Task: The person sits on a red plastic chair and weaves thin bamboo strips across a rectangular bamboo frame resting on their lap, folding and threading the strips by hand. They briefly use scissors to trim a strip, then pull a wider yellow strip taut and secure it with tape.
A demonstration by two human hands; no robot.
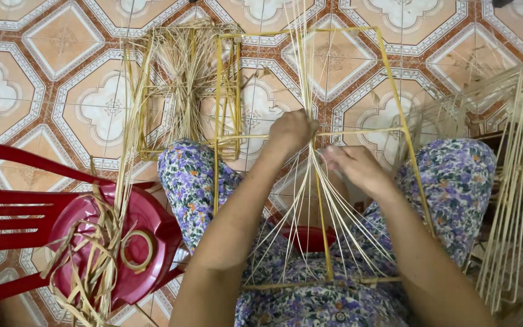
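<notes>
Centre of frame: rectangular frame of thin yellow bamboo rods (402, 112) rests tilted across the lap, its far edge toward the top of the frame, its near rail low in the picture; a central rod runs down its middle.

Left hand (292, 132), centre of frame: fingers closed in a fist-like grip around the bundle of pale straw-coloured reed strands (310, 181) where they cross the frame's middle cross-rod; strands fan out below the hand toward the near rail, and a few rise above it toward the top edge.

Right hand (358, 166), just right of the left: fingers curled, apparently pinching one or two strands of the same bundle; the exact contact is hidden by the knuckles.

Judged step: weaving or tying the strands at the cross-rod, early on, since most of the frame is bare; the next move calls for keeping the left hold tight while the right separates and threads a single strand without letting the fan tangle.

Surroundings: second partly filled yellow rod frame (183, 85) lies on the patterned tiled floor (62, 48), upper left; red plastic chair (25, 206) at lower left carries loose reed scraps and a roll of tape (137, 249); stack of bare rod frames (516, 181) at right edge.
</notes>
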